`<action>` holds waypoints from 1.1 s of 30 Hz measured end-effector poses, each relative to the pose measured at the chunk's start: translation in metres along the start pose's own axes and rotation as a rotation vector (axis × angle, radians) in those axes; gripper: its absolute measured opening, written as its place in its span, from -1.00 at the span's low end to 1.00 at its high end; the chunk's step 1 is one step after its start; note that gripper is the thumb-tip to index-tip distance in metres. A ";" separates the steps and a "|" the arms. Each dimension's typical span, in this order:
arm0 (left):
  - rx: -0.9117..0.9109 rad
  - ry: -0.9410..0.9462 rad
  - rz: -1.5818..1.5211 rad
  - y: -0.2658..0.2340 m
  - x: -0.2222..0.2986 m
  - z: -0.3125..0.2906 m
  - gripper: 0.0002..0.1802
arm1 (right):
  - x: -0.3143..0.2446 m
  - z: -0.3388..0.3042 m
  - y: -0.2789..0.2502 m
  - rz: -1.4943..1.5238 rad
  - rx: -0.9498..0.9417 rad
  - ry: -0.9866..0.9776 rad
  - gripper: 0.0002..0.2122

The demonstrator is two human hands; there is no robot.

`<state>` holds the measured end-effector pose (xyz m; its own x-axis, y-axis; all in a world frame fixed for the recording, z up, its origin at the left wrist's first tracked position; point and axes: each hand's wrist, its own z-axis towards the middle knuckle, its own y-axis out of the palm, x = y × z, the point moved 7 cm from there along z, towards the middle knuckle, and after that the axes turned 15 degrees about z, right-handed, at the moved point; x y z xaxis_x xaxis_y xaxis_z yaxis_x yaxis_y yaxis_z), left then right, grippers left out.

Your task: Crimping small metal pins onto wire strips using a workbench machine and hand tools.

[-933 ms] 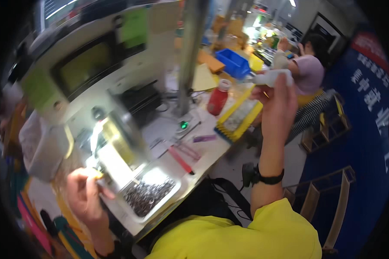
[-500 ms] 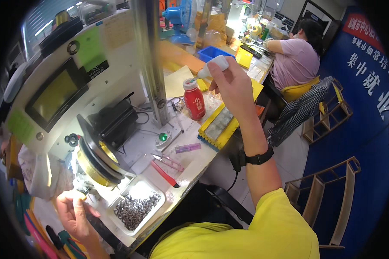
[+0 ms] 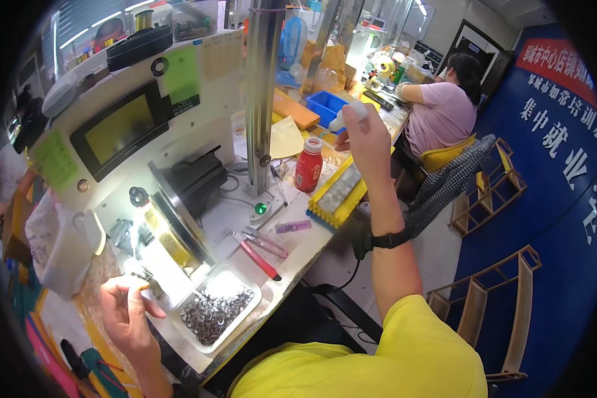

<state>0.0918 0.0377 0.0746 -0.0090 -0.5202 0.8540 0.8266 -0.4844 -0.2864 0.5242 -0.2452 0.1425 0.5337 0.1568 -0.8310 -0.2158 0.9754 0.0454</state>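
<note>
- Squeeze bottle (image 3: 347, 117), the white one, had swung off from the red bottle (image 3: 308, 170) standing on the bench — half a second earlier its nozzle (image 3: 332, 126) looked to be right at that bottle's top.
- Right hand (image 3: 367, 136) had the white one gripped up in the air near the red one, so imo the business between the two bottles was on hold.
- Left hand (image 3: 127, 313) barely budged: thumb and forefinger pinched by the gold wheel (image 3: 171, 231); couldn't tell if they held anything.
- Tray (image 3: 227, 281) of dark bits (image 3: 209, 320) sat just beside it, untouched.
</note>
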 end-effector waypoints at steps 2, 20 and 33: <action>0.007 -0.002 0.008 0.001 0.001 0.000 -0.91 | 0.000 -0.002 0.004 -0.083 -0.034 0.034 -0.69; 0.013 0.007 0.046 0.000 -0.002 -0.004 -0.93 | 0.020 0.002 -0.031 -0.180 -0.028 -0.049 -0.61; 0.032 0.252 0.220 0.001 0.020 -0.012 -0.88 | -0.043 -0.188 0.018 -0.147 -0.273 0.144 -0.86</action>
<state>0.0854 0.0188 0.0866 0.0361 -0.7691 0.6381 0.8412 -0.3214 -0.4349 0.3437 -0.2637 0.0744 0.4584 -0.0254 -0.8884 -0.3661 0.9054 -0.2148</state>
